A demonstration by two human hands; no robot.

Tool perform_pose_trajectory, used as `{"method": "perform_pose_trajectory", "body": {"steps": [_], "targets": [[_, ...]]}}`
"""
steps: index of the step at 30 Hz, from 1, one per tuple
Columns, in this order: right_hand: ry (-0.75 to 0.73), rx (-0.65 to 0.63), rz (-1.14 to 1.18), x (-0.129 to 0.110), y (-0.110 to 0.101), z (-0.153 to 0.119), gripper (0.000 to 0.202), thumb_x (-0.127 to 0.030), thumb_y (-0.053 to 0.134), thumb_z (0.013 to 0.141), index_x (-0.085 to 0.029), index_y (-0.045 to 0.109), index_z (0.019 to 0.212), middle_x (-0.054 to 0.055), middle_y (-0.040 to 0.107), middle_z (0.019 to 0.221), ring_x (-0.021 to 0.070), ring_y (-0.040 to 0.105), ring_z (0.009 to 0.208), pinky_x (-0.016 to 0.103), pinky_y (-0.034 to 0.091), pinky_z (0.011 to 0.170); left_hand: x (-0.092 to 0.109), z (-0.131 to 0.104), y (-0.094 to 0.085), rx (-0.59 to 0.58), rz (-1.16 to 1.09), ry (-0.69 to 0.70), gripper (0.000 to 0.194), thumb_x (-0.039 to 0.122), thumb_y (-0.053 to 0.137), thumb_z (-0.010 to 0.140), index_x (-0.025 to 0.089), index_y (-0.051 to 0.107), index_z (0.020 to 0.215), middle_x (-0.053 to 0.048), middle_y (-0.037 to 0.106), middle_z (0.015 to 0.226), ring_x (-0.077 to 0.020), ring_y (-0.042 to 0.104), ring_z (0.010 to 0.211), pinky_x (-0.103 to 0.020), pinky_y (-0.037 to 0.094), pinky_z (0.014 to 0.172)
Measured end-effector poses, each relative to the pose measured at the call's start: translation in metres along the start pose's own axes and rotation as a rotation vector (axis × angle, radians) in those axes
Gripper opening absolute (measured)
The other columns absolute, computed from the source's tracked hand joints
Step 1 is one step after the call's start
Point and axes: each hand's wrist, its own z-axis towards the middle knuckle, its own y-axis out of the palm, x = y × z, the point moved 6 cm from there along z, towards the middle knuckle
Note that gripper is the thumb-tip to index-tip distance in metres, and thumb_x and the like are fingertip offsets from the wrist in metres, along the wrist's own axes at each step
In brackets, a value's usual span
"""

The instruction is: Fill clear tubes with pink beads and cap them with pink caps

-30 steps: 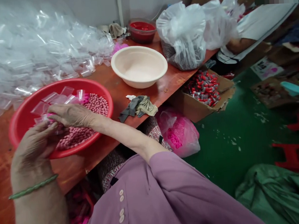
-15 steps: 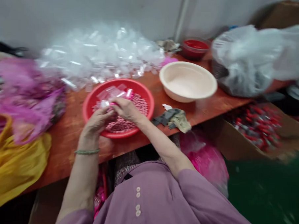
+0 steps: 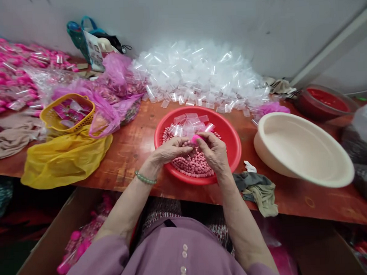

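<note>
A red basin [image 3: 237, 151] on the table holds many pink beads [image 3: 193, 164] and several clear plastic tubes [image 3: 190, 124]. Over it, my right hand [image 3: 213, 150] pinches a small bright pink cap [image 3: 196, 139] between thumb and fingers. My left hand [image 3: 172, 149], with a green bead bracelet on the wrist, has its thumb and fingers closed on a few pink beads beside the cap. The two hands almost touch. Whether a tube is also between them is too small to tell.
A heap of clear tubes [image 3: 199, 72] lies behind the basin. At the right are a cream basin [image 3: 305, 148] and crumpled cloths [image 3: 260, 191]. Leftward lie a yellow basket [image 3: 68, 129], a yellow bag [image 3: 64, 161] and pink-capped tubes [image 3: 10, 76].
The view has swung left, showing the pink-capped tubes and the basket. The bright pink cap now shows clearly at my right fingertips, and my hands have drawn slightly apart over the basin.
</note>
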Motion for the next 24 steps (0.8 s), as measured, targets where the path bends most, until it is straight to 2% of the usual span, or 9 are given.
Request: {"method": "perform_pose_trajectory", "body": {"steps": [7, 14, 17, 19, 22, 24], "targets": [[0.022, -0.014, 0.017, -0.001, -0.002, -0.001, 0.020, -0.037, 0.066, 0.089, -0.020, 0.071, 0.098, 0.002, 0.075, 0.086, 0.0160, 0.070, 0.075, 0.030, 0.058, 0.071, 0.005, -0.004, 0.008, -0.072, 0.030, 0.026, 0.037, 0.042, 0.076, 0.080, 0.012, 0.064, 0.099, 0.000, 0.060, 0.077, -0.0095, 0.055, 0.070, -0.025, 0.044, 0.069], [-0.049, 0.091, -0.087, -0.011, 0.001, -0.003, 0.014, -0.034, 0.066, 0.089, -0.021, 0.068, 0.095, 0.000, 0.072, 0.081, 0.0138, 0.068, 0.070, 0.028, 0.056, 0.067, 0.008, -0.002, 0.013, -0.024, 0.057, 0.075, 0.040, 0.049, 0.077, 0.076, 0.014, 0.058, 0.084, 0.002, 0.053, 0.071, -0.0082, 0.046, 0.063, -0.024, 0.038, 0.060], [-0.104, 0.059, -0.194, -0.015, 0.003, -0.001, 0.016, -0.035, 0.060, 0.093, -0.021, 0.066, 0.098, 0.001, 0.072, 0.082, 0.0142, 0.067, 0.069, 0.029, 0.056, 0.067, 0.006, 0.000, 0.015, -0.014, -0.032, 0.053, 0.042, 0.050, 0.080, 0.072, 0.015, 0.056, 0.080, 0.003, 0.054, 0.069, -0.0082, 0.048, 0.062, -0.024, 0.039, 0.060], [-0.185, -0.032, -0.301, -0.017, 0.006, -0.002, 0.028, -0.041, 0.061, 0.092, -0.019, 0.063, 0.109, 0.006, 0.073, 0.094, 0.0184, 0.070, 0.080, 0.034, 0.058, 0.074, 0.003, 0.001, 0.014, 0.021, -0.148, 0.031, 0.043, 0.047, 0.083, 0.068, 0.014, 0.057, 0.079, 0.003, 0.055, 0.068, -0.0075, 0.050, 0.060, -0.023, 0.040, 0.059], [-0.308, -0.190, -0.459, -0.016, 0.014, -0.006, 0.067, -0.053, 0.071, 0.080, -0.015, 0.049, 0.131, 0.017, 0.067, 0.118, 0.0295, 0.068, 0.104, 0.046, 0.057, 0.087, -0.005, 0.000, 0.013, 0.092, -0.303, -0.048, 0.040, 0.038, 0.087, 0.064, 0.012, 0.061, 0.080, 0.000, 0.060, 0.071, -0.0074, 0.054, 0.061, -0.021, 0.041, 0.058], [-0.357, -0.223, -0.528, -0.014, 0.017, -0.010, 0.080, -0.052, 0.074, 0.076, -0.013, 0.042, 0.137, 0.021, 0.063, 0.125, 0.0334, 0.065, 0.111, 0.050, 0.056, 0.090, -0.010, -0.001, 0.016, 0.113, -0.359, -0.086, 0.036, 0.033, 0.086, 0.066, 0.010, 0.063, 0.081, -0.002, 0.063, 0.073, -0.0086, 0.059, 0.063, -0.021, 0.044, 0.059]]}}
